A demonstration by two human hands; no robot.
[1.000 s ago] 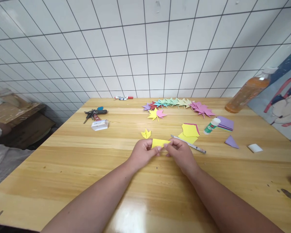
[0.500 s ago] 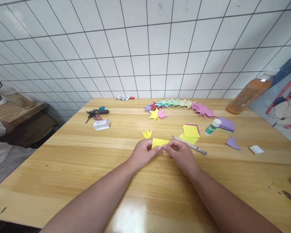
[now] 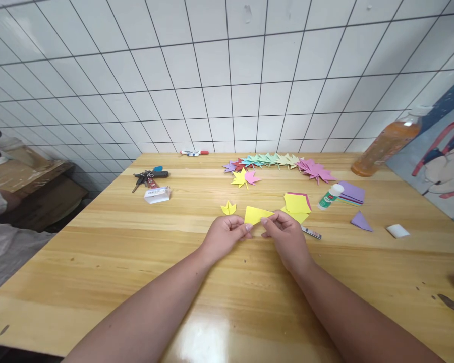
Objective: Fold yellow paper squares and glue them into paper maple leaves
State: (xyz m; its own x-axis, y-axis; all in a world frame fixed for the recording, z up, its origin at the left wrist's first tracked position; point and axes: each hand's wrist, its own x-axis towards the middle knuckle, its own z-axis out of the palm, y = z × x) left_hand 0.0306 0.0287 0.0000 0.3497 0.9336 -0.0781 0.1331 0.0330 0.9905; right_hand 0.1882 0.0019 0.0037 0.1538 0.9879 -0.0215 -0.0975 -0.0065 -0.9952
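Observation:
A folded piece of yellow paper is held just above the table between my two hands. My left hand pinches its left edge between thumb and fingers. On the right side, my right hand grips the other end, thumb on the near face. Beyond my left hand lies a small folded yellow paper piece with pointed tips. Partly under my right hand is a utility knife, and behind it sits a stack of yellow paper squares with a magenta sheet showing.
Folded paper leaves in several colours line the back. To the right are a glue stick, purple paper sheets, a purple triangle, an eraser-like white block and a bottle. Keys, a small box and a marker lie left.
The yellow paper has shifted right and tilted, showing more of its face. My right hand has moved slightly right, covering more of the utility knife.

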